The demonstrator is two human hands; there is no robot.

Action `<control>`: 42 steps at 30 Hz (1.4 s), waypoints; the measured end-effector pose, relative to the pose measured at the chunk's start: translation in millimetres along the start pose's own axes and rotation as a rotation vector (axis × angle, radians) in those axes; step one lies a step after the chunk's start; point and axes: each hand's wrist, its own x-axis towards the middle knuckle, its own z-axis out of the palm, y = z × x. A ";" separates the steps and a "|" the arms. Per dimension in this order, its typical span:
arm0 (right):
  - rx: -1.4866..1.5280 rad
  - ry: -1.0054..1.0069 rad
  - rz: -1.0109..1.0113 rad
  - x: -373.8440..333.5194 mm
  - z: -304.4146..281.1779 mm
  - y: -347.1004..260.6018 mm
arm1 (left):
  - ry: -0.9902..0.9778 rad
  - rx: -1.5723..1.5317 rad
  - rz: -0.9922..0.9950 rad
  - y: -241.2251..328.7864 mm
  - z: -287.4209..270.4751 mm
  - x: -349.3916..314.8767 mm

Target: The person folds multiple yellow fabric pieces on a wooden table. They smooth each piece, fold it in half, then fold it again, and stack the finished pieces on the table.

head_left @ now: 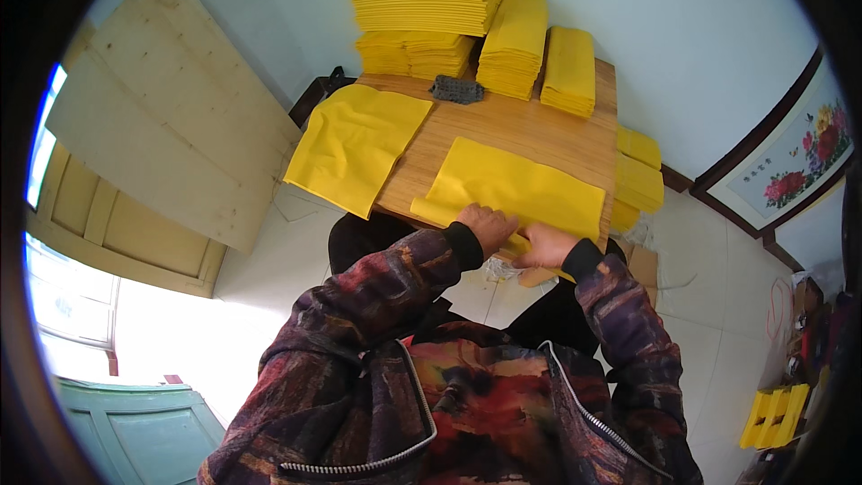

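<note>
A yellow fabric sheet [521, 178] lies on the near right part of the wooden table [431, 154], its near edge curled up and partly over the table's edge. My left hand [488, 227] is closed on that near edge, with its fingertips hidden. Right beside it, my right hand [544, 245] pinches the same edge, thumb toward the left hand. Another yellow sheet [359, 145] is spread flat on the table's left side and overhangs the near edge.
Stacks of folded yellow fabric [424, 4] stand at the back, with a narrower pile [567, 72] to their right. A dark grey textured object [456, 89] sits before them. More yellow bundles [638, 171] are right of the table. A wooden board [171, 108] leans at left; a framed flower picture [790, 153] stands at right.
</note>
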 end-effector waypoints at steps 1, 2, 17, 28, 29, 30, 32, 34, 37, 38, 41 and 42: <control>-0.120 -0.004 0.015 -2.6 -0.5 -3.3 | -0.105 -0.066 -0.025 -3.5 1.3 1.9; -0.371 0.134 0.001 -12.0 4.9 -9.5 | -0.210 -0.133 -0.048 -9.0 1.1 6.0; -0.559 0.312 -0.070 -17.0 3.9 -31.4 | -0.373 -0.329 0.051 -24.7 -15.5 -1.8; -0.555 0.278 -0.051 -12.3 -5.2 -41.2 | -0.221 -0.168 -0.014 -13.4 -19.0 -11.2; -0.564 0.280 -0.066 -12.7 -3.1 -41.8 | -0.283 -0.291 0.055 -20.4 -21.2 -9.2; -0.574 0.283 -0.081 -13.2 -2.6 -41.4 | -0.374 -0.384 0.096 -24.4 -22.3 -7.4; -0.477 0.171 -0.081 -12.9 -4.1 -39.5 | -0.322 -0.269 0.085 -25.0 -21.4 -9.1; -0.261 -0.048 -0.055 -8.0 -10.9 -36.3 | -0.211 -0.115 0.080 -21.5 -20.4 -13.2; -0.058 -0.120 -0.072 -3.6 -14.5 -34.3 | -0.059 0.028 0.051 -14.6 -18.9 -17.1; -0.213 0.008 -0.058 -3.9 -11.4 -35.2 | -0.115 0.010 -0.010 -14.8 -19.7 -16.8; -0.531 0.287 -0.011 -8.6 1.7 -37.3 | -0.292 -0.223 0.045 -24.2 -27.3 -17.3; -0.521 0.311 -0.045 -9.3 2.6 -35.3 | -0.361 -0.307 0.089 -26.4 -29.9 -16.6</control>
